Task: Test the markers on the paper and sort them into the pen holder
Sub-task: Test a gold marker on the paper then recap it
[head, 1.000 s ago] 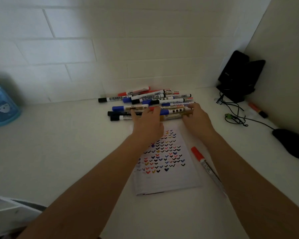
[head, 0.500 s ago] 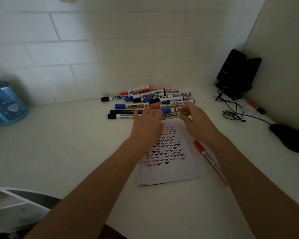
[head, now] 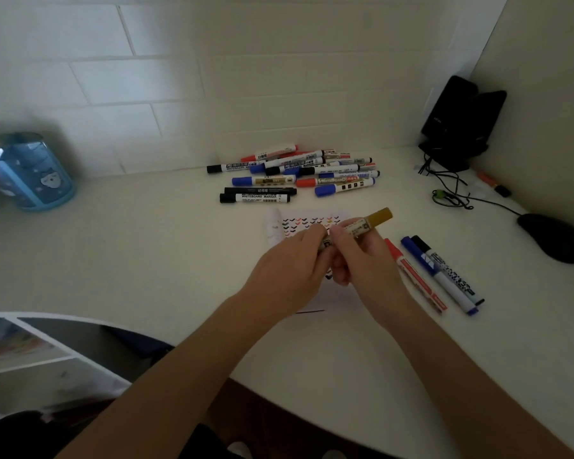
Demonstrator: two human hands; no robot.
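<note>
Both hands hold one gold-capped marker [head: 368,223] above the paper [head: 309,223], which carries rows of coloured tick marks. My left hand [head: 289,270] grips the barrel's near end; my right hand [head: 362,256] pinches the barrel closer to the gold cap, which points up and right. A pile of several markers [head: 299,173] with black, blue and red caps lies by the wall behind the paper. To the right of the paper lie a red marker [head: 415,276], a blue marker [head: 434,273] and a black marker [head: 448,270]. The blue pen holder [head: 30,173] stands at the far left.
A black mouse [head: 554,236] with its cable lies at the right edge. A black speaker [head: 461,120] stands in the back right corner, an orange highlighter [head: 494,183] beside it. A white shelf unit [head: 20,352] sits below the desk's curved front edge at the left.
Both hands drew back from the pile with the gold-capped marker and lifted it over the paper. The view shifted back, bringing the blue and black markers at the right into sight.
</note>
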